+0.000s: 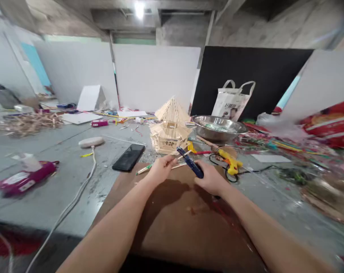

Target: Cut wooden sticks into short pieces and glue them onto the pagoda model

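Observation:
My left hand [162,168] is closed, its fingers pinching a thin wooden stick [185,155] just in front of the model. In my right hand [210,177] is a dark blue pliers-like tool [193,164]. The tool's tip points up and left and meets the stick; whether its jaws are closed cannot be made out. Directly behind both hands stands a tiered pavilion model [171,127] built of wooden sticks, with a pointed roof. Beneath my forearms lies a brown board [166,220]. A green-tipped pen or brush [143,169] rests at its far edge, beside my left hand.
A black phone [129,157] and a white round device [91,142] with a cable lie left. To the right are a yellow glue gun [230,162] with a black cord and a steel bowl [219,129]. Loose sticks [30,123] are heaped far left; assorted craft scraps cover the right side.

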{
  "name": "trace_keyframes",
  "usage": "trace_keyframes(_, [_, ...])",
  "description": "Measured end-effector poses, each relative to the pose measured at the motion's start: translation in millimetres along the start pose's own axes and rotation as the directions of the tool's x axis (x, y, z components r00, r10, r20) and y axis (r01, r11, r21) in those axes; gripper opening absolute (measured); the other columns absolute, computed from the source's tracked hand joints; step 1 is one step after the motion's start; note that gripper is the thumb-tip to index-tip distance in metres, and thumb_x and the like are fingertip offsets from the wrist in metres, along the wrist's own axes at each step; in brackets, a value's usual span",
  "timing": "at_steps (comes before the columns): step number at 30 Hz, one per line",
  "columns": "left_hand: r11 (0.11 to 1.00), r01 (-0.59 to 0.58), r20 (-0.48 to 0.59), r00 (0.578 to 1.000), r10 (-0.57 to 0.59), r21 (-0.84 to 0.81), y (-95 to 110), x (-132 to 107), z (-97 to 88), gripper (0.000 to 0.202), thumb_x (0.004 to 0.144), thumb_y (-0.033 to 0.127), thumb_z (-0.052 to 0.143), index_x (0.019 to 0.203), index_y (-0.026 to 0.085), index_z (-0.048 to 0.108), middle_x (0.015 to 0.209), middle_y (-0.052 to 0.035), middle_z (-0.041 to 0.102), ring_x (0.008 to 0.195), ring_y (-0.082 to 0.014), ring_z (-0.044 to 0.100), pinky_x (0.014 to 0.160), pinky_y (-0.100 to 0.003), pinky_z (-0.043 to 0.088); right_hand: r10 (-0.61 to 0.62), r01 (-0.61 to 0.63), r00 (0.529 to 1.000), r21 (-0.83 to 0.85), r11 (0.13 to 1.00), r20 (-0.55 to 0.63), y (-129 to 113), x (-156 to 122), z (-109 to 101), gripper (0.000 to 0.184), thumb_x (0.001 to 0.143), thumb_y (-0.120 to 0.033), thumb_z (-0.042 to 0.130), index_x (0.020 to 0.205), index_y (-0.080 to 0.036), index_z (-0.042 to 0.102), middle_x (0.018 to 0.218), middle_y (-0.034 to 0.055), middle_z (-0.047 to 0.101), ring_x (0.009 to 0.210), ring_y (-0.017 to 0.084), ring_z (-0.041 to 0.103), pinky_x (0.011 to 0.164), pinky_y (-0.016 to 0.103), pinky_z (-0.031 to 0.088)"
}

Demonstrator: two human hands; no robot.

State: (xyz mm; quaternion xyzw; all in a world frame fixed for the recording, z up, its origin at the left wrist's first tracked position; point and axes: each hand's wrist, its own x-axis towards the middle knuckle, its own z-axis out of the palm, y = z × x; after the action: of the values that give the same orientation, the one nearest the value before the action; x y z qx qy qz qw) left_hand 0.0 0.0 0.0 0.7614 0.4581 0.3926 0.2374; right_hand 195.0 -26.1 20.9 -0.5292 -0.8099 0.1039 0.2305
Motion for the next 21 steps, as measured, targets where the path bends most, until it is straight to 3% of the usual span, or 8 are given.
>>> trace_keyframes(4, [0.996,0.025,-0.081,0.997,-0.017,0.087,6.8,-1.7,4.5,0.026,0.076,0.037,0.04,0.08,0.016,0.056,0.051,0.0044,0.04,0.049,-0.0085,0.036,0.049,-0.019,0.026,0.001,-0.001,1.0,0.015,1.0,-0.01,2.7,-0.7,1.0,0.036,0.058,-0.018,0.047,0.094,-0.017,0.049,0.072,0.0016,0.056,0.063,0.016,0.05,0.063,0.027,0.038])
trace_keyframes(7, [0.995,0.012,-0.102,0.995,-0.002,0.102,7.7,-2.6,5.3,0.027,0.077,0.036,0.04,0.079,0.016,0.059,0.053,0.003,0.045,0.052,-0.0087,0.038,0.05,-0.019,0.027,0.004,-0.004,1.0,0.023,1.0,-0.009,2.9,-0.3,1.0,0.038,0.058,-0.019,0.048,0.096,-0.017,0.049,0.072,0.0017,0.057,0.062,0.015,0.05,0.061,0.027,0.038])
trace_keyframes(10, [0.995,0.011,-0.097,0.995,-0.001,0.099,6.3,-3.2,4.4,0.03,0.079,0.035,0.037,0.075,0.016,0.06,0.056,0.0017,0.047,0.054,-0.0088,0.04,0.053,-0.018,0.029,0.002,-0.002,1.0,0.027,1.0,-0.015,2.9,0.2,1.3,0.041,0.058,-0.02,0.049,0.099,-0.017,0.048,0.079,0.0034,0.058,0.068,0.017,0.052,0.064,0.028,0.039])
trace_keyframes(21, [1.0,0.004,-0.011,1.0,-0.004,-0.006,9.4,-0.6,-2.7,0.033,0.077,0.038,0.038,0.064,0.012,0.055,0.05,0.0044,0.036,0.051,-0.0073,0.033,0.05,-0.018,0.027,-0.027,0.028,0.999,0.033,0.999,-0.027,8.3,0.5,4.5,0.049,0.057,-0.018,0.049,0.106,-0.018,0.045,0.091,0.0065,0.059,0.08,0.02,0.054,0.073,0.031,0.038])
